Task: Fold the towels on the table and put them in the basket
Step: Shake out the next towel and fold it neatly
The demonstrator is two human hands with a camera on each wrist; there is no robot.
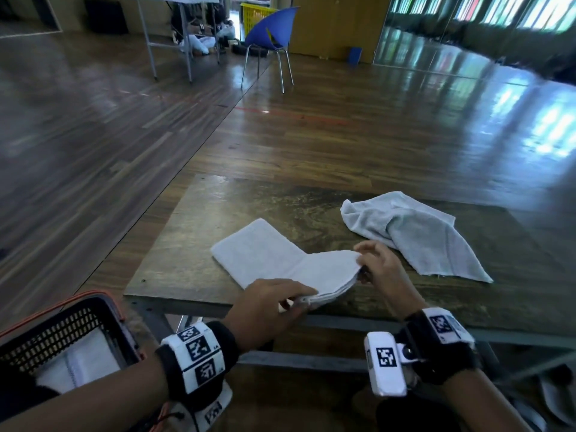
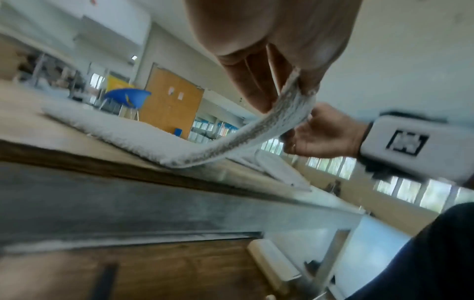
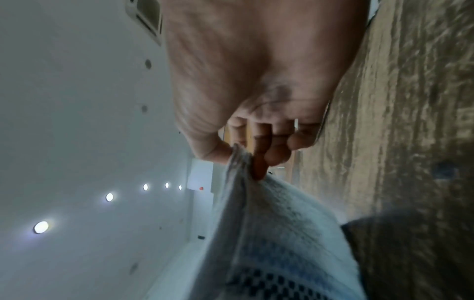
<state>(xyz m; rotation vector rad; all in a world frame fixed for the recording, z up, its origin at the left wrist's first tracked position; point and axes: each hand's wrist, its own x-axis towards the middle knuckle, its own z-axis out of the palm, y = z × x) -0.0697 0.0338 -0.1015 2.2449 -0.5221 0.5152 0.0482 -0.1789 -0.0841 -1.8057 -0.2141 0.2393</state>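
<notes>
A half-folded white towel [image 1: 274, 260] lies on the wooden table [image 1: 218, 207], its near end lifted off the surface. My left hand [image 1: 280, 302] pinches the near corner of that lifted end [image 2: 295, 101]. At the right corner of the same end my right hand [image 1: 374, 266] pinches the layered edge [image 3: 241, 162] between thumb and fingers. A second towel [image 1: 414, 232], pale grey and crumpled, lies unfolded at the right of the table. The black mesh basket [image 1: 71, 332] with an orange rim stands low at my left, with a folded white towel [image 1: 84, 360] inside.
The table's metal frame [image 2: 179, 205] runs below the near edge. A blue chair [image 1: 271, 35] and another table stand far back on the wooden floor. A yellow crate [image 1: 254, 14] sits behind the chair.
</notes>
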